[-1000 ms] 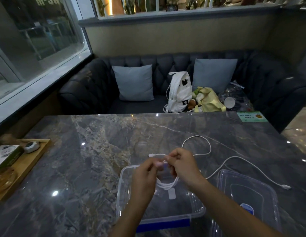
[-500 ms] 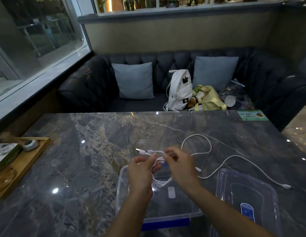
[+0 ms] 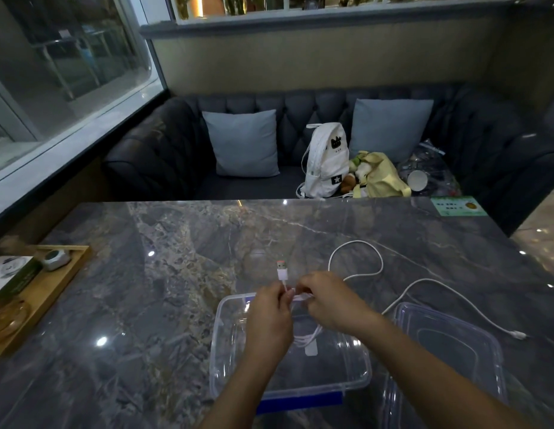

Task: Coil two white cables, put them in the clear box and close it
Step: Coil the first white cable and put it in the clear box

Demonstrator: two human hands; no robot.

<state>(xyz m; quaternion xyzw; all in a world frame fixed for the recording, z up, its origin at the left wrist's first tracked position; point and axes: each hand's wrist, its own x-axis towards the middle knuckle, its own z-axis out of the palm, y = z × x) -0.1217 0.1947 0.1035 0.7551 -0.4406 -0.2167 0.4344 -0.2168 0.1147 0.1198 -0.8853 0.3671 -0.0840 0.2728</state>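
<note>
Both hands hold a coiled white cable [image 3: 306,337] above the open clear box [image 3: 226,363]. My left hand [image 3: 269,317] pinches the coil near its top, and the USB plug [image 3: 282,269] sticks up past the fingers. My right hand [image 3: 328,300] pinches the same bundle from the right. The coil's loops hang down between the hands into the box. A second white cable [image 3: 418,284] lies uncoiled on the table to the right, looping out and ending in a small plug near the clear lid [image 3: 449,345].
The lid lies flat to the right of the box on the dark marble table [image 3: 182,249]. A wooden tray [image 3: 52,292] with small items sits at the left edge. A green card [image 3: 458,206] lies at the far right corner. A sofa with cushions and bags stands behind.
The USB plug now points up above my left hand instead of lying sideways. Both hands stay over the box, still working the coil.
</note>
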